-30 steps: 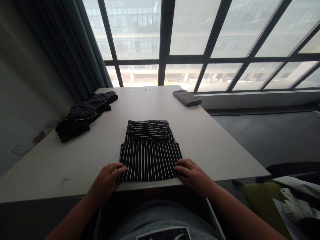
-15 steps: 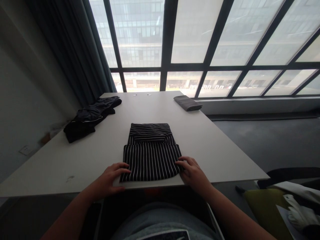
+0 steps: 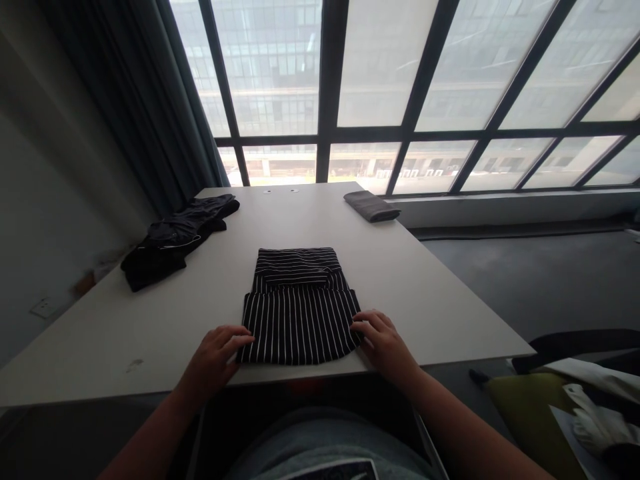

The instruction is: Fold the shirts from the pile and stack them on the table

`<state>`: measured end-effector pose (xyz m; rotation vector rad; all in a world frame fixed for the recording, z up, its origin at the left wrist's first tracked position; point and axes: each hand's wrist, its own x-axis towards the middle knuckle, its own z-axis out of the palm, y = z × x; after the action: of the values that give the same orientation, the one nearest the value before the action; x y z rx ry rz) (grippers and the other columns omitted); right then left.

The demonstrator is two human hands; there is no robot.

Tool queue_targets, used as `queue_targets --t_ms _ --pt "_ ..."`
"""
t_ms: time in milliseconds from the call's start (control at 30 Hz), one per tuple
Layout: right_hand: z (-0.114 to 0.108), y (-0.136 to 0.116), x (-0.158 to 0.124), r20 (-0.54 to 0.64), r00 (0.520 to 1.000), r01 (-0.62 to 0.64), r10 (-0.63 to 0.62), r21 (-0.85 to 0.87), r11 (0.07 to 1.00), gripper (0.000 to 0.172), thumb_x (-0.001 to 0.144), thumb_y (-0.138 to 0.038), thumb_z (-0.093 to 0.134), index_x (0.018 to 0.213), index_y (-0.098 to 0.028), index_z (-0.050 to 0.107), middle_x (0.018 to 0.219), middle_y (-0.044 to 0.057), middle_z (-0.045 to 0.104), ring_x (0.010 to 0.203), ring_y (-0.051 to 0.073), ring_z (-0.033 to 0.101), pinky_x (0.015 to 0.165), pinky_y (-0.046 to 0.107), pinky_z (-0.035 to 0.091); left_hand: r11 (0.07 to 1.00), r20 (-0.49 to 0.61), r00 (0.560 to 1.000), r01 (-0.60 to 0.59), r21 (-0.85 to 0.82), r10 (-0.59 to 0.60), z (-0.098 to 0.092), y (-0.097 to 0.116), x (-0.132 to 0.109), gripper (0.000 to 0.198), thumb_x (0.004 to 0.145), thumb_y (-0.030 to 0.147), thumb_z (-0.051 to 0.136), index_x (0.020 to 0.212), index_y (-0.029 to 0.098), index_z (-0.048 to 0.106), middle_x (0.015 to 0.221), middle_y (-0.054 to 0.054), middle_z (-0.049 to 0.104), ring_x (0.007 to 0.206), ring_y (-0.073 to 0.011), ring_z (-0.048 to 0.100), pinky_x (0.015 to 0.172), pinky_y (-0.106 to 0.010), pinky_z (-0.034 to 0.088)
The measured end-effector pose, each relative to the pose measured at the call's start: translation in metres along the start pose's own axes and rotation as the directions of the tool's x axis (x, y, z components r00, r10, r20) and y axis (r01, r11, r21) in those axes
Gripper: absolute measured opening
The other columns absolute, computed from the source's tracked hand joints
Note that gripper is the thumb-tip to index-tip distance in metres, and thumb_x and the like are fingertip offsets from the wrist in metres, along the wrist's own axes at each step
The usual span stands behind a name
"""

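Observation:
A folded black garment with thin white stripes [image 3: 299, 308] lies on the white table [image 3: 415, 293], close to the near edge. My left hand [image 3: 216, 357] rests at its near left corner, fingers stretched flat and touching the cloth. At the near right corner, the fingers of my right hand [image 3: 382, 339] lie spread on the cloth's edge. Neither hand grips anything.
A crumpled black garment [image 3: 175, 237] lies at the table's left side. A folded grey cloth [image 3: 371, 204] sits at the far right corner by the window. A dark curtain hangs at the left. Bags and white fabric [image 3: 580, 400] lie on the floor at the lower right.
Both hands stay at the striped garment's near corners, with only slight shifts. The camera view has moved a little.

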<state>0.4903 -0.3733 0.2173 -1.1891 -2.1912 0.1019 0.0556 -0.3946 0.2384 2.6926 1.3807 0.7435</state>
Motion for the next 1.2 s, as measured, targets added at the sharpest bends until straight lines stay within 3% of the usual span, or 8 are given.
queue_targets --t_ms 233,333,467,633,800,900,1067,1200 --pt "-0.022 0.011 0.003 0.063 0.994 0.076 -0.092 0.225 0.971 0.024 0.099 -0.015 0.054 0.114 -0.023 0.071 0.107 0.005 0.077 0.108 0.02 0.073 0.116 0.049 0.051 0.984 -0.082 0.996 -0.045 -0.17 0.031 -0.013 0.018 0.012 0.017 0.103 0.021 0.058 0.109 0.023 0.074 0.098 -0.004 0.079 0.09 -0.0175 0.074 0.084 -0.029 0.058" --pt "-0.041 0.013 0.001 0.15 0.989 -0.061 0.013 0.318 0.946 0.022 0.099 -0.024 0.058 0.114 -0.025 0.075 0.113 0.006 0.077 0.119 0.024 0.071 0.104 0.041 0.059 0.961 -0.038 0.997 0.05 -0.271 -0.063 -0.03 0.025 0.015 0.019 0.103 0.028 0.058 0.107 0.023 0.077 0.096 -0.004 0.079 0.087 -0.0173 0.075 0.079 -0.026 0.06" --pt "-0.068 0.013 0.015 0.256 0.95 -0.288 0.18 0.485 0.826 0.025 0.099 -0.038 0.062 0.109 -0.022 0.078 0.108 0.007 0.078 0.097 0.022 0.075 0.088 0.034 0.061 0.919 0.072 0.982 0.191 -0.345 -0.177 -0.058 0.031 0.033 0.024 0.101 0.038 0.059 0.1 0.024 0.078 0.089 -0.003 0.079 0.077 -0.0172 0.074 0.072 -0.025 0.059" --pt "-0.073 0.023 0.073 0.276 0.89 -0.453 0.363 0.628 0.633 0.039 0.091 -0.051 0.069 0.105 -0.017 0.08 0.098 0.008 0.077 0.09 0.02 0.071 0.082 0.032 0.057 0.888 0.08 0.938 0.346 -0.301 -0.338 -0.074 0.003 0.09 0.04 0.094 0.056 0.06 0.1 0.022 0.079 0.089 -0.004 0.079 0.077 -0.0214 0.072 0.066 -0.027 0.056" --pt "-0.034 0.056 0.145 0.275 0.837 -0.524 0.473 0.651 0.55 0.038 0.09 -0.045 0.067 0.107 -0.013 0.078 0.096 0.007 0.077 0.084 0.018 0.068 0.078 0.028 0.054 0.877 0.047 0.915 0.399 -0.268 -0.402 -0.05 -0.059 0.15 0.049 0.09 0.065 0.058 0.102 0.02 0.077 0.091 -0.005 0.079 0.084 -0.0238 0.072 0.078 -0.032 0.054" --pt "-0.003 0.074 0.171 0.274 0.83 -0.557 0.486 0.425 0.713 0.029 0.095 -0.031 0.06 0.108 -0.012 0.078 0.097 0.008 0.078 0.086 0.017 0.07 0.079 0.026 0.052 0.879 0.081 0.905 0.425 -0.217 -0.417 -0.019 -0.087 0.166 0.05 0.089 0.064 0.054 0.102 0.02 0.076 0.094 -0.006 0.079 0.085 -0.0246 0.071 0.08 -0.033 0.053" --pt "0.037 0.091 0.174 0.269 0.837 -0.51 0.476 0.071 0.857 0.023 0.097 -0.024 0.062 0.11 -0.015 0.079 0.11 0.009 0.077 0.102 0.02 0.07 0.093 0.028 0.049 0.896 0.12 0.896 0.437 -0.071 -0.428 0.028 -0.107 0.163 0.04 0.088 0.053 0.051 0.094 0.02 0.073 0.095 -0.009 0.076 0.091 -0.0264 0.068 0.088 -0.037 0.053" --pt "0.041 0.095 0.168 0.251 0.878 -0.411 0.408 -0.044 0.911 0.025 0.097 -0.026 0.063 0.113 -0.015 0.078 0.112 0.011 0.075 0.107 0.023 0.065 0.105 0.034 0.047 0.921 0.105 0.918 0.387 -0.032 -0.382 0.033 -0.105 0.159 0.037 0.091 0.045 0.05 0.1 0.017 0.072 0.106 -0.013 0.074 0.102 -0.028 0.066 0.099 -0.042 0.051"
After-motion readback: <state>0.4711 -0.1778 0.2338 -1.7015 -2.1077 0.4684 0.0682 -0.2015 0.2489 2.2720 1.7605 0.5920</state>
